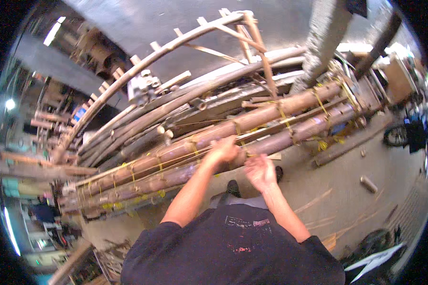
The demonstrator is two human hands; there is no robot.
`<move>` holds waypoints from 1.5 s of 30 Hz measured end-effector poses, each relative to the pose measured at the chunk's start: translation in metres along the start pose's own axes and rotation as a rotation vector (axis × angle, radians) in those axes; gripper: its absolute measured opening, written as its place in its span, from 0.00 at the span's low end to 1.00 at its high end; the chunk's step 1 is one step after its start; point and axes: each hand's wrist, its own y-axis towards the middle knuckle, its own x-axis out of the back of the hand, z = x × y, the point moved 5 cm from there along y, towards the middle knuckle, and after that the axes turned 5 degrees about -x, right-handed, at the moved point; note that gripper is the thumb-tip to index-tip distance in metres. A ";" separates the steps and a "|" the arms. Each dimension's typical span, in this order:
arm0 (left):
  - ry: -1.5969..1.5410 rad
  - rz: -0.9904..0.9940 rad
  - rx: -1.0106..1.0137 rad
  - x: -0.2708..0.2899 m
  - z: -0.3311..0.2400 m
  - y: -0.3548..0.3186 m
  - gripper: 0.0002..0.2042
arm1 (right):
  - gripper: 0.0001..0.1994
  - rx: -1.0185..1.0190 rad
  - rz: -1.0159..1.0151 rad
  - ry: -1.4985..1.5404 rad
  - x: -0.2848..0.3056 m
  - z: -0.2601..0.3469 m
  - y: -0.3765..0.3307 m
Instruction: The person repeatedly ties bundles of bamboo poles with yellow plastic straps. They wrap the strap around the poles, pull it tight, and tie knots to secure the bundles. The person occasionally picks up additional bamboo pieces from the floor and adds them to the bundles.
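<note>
Two long brown bamboo poles point(204, 139) lie side by side in front of me, bound at intervals with yellow cord point(284, 114). My left hand point(223, 150) rests over the middle of the poles, its fingers curled in; what they hold is hidden. Just to its right, nearer my body, my right hand point(260, 174) is turned partly palm up. Its fingers are bent together at a thin yellow strand beside the near pole point(314, 127). Blur hides the exact grip.
Behind the poles lies a stack of long bamboo point(152, 114), under a bamboo frame point(176, 42). A rough concrete post point(321, 45) stands at the far right. On the floor are a loose pole point(347, 142) and a short bamboo piece point(368, 185). A wheel point(395, 136) shows at right.
</note>
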 end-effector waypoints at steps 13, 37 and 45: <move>-0.390 -0.402 0.005 -0.041 0.005 0.019 0.07 | 0.23 0.684 -0.129 -2.794 -0.174 0.026 0.136; -0.335 -0.472 0.247 -0.013 0.051 0.146 0.08 | 0.17 0.323 0.348 -2.206 -0.066 0.010 -0.018; -0.450 -0.663 0.089 0.037 0.041 0.140 0.07 | 0.16 0.410 0.536 -2.453 -0.075 -0.020 -0.013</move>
